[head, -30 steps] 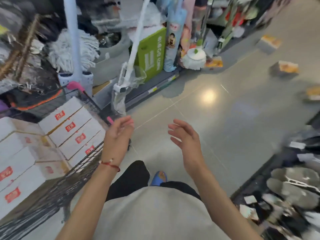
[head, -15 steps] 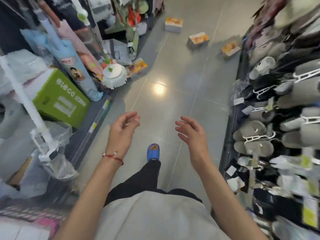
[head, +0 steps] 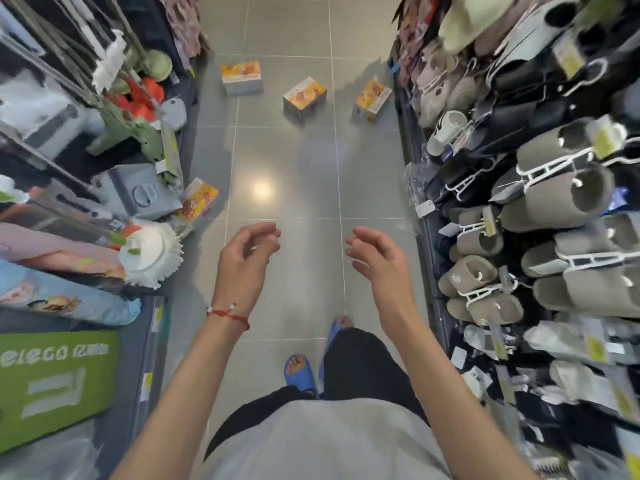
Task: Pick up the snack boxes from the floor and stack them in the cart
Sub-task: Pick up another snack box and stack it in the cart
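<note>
Orange-printed cardboard snack boxes, four seen, all on the grey tiled floor (head: 287, 161). Three lie scattered far down the aisle: left box (head: 241, 77), middle box (head: 304, 98), and right box (head: 372, 98) beside the slipper rack (head: 554, 188). The fourth box (head: 197, 204) leans tilted at the foot of the left shelving, nearest. Cart not in view. Left hand (head: 247, 261) and right hand (head: 379, 261) reach forward, well apart, fingers loosely curled, empty. Judged: spaced for a two-handed lift. Floor glossy, one lamp glare. Narrow shop aisle; white mop head (head: 150, 252) on the left.
</note>
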### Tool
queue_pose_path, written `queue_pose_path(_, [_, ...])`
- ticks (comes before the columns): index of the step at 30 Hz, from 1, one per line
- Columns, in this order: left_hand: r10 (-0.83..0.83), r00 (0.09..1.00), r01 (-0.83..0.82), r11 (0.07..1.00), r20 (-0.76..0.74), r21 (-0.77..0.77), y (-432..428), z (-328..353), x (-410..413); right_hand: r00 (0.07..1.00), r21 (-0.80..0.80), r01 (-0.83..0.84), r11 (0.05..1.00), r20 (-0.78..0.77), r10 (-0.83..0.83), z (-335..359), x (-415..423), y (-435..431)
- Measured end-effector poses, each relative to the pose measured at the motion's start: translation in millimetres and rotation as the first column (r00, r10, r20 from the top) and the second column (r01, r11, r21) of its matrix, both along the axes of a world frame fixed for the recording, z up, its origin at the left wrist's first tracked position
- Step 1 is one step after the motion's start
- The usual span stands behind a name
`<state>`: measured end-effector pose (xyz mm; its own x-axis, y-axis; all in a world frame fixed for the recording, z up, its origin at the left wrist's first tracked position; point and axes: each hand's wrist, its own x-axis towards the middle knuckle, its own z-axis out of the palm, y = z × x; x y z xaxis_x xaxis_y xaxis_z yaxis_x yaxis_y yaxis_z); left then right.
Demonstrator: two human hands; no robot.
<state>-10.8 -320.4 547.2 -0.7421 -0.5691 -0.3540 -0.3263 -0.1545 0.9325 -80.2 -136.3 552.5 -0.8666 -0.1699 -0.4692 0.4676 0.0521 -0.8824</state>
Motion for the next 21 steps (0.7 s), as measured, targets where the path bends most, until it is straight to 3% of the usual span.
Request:
queue_pose_path(10, [-0.035, 0.999, 0.035, 0.999, 0.037, -0.005, -61.7, -15.8, -222.8, 0.997, -0.017, 0.069, 0.997, 0.048, -0.068, -12.8, -222.1, -60.5])
queue_pose_path(21, [0.025, 0.998, -0.025, 1.000, 0.053, 0.007, -140.1, -2.8, -441.6, 0.995, 0.000, -0.088, 0.996, 0.048, 0.088, -5.3, -460.2, -155.2])
